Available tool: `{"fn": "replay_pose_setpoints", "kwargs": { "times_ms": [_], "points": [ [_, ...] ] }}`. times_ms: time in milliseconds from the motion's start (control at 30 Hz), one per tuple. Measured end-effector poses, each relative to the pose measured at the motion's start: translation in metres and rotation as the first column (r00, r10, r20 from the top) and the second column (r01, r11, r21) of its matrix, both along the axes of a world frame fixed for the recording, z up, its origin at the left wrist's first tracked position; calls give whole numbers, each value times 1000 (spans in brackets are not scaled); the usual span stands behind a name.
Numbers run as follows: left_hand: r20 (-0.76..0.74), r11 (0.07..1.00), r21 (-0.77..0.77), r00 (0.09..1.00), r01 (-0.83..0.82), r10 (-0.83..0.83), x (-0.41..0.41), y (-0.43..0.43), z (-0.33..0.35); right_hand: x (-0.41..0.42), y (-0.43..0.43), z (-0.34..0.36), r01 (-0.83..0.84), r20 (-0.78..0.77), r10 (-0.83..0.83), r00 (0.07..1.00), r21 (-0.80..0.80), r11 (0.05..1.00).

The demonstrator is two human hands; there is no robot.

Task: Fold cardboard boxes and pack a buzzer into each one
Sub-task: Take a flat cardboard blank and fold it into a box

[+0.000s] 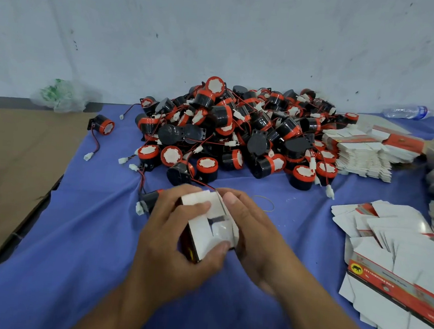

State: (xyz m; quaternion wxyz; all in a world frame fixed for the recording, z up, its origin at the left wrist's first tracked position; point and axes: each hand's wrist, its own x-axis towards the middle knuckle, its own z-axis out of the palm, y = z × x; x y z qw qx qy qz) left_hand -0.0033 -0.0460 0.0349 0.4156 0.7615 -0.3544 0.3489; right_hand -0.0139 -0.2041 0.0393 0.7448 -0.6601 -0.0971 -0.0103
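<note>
A small white cardboard box (203, 230) with a red printed side sits between both hands over the blue cloth. My left hand (176, 239) grips it from the left, thumb on the near flap and a finger pressing a top flap. My right hand (252, 232) holds its right side, thumb at the upper edge. Something dark shows through the gap between the flaps. A black and red buzzer (151, 198) with a white plug lies just left of my left hand. A big heap of buzzers (239, 132) lies behind.
Flat unfolded box blanks (394, 269) are spread at the right, with bundled stacks (359, 154) farther back. A lone buzzer (102, 126) lies far left. A rubber band (264, 203), a plastic bag (60, 95), a water bottle (407, 111) and brown cardboard (10, 169) are also present.
</note>
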Motion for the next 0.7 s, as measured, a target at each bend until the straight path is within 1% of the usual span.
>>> {"fn": "replay_pose_setpoints", "kwargs": {
  "times_ms": [67,133,167,233,300,400,533,633,700],
  "points": [
    [49,998,31,997,-54,52,5,4,2,-2,-3,1,-79,-46,79,996,7,997],
    [62,995,73,996,-65,61,6,5,0,-3,-7,-2,-117,-43,118,992,20,993],
    [57,994,89,997,-58,53,6,4,-1,-4,-7,-2,-120,-24,120,993,-5,993],
    [34,994,101,999,-34,31,5,1,-2,-5,-5,-2,-67,41,71,997,-73,995],
    [24,995,97,1000,-20,18,6,0,-1,-4,-1,-5,-10,74,17,997,-92,996],
    [52,995,93,998,-44,39,7,1,-3,-4,9,-9,37,117,-23,993,-117,992],
    [95,995,90,994,-52,44,7,0,-3,-4,16,-9,35,122,-23,992,-104,994],
    [147,993,108,989,-52,36,10,0,-1,-4,15,-11,72,121,-58,991,-118,990],
    [158,990,138,987,-21,-1,12,2,1,-4,11,-9,56,123,-40,992,-125,991]
  ]
}}
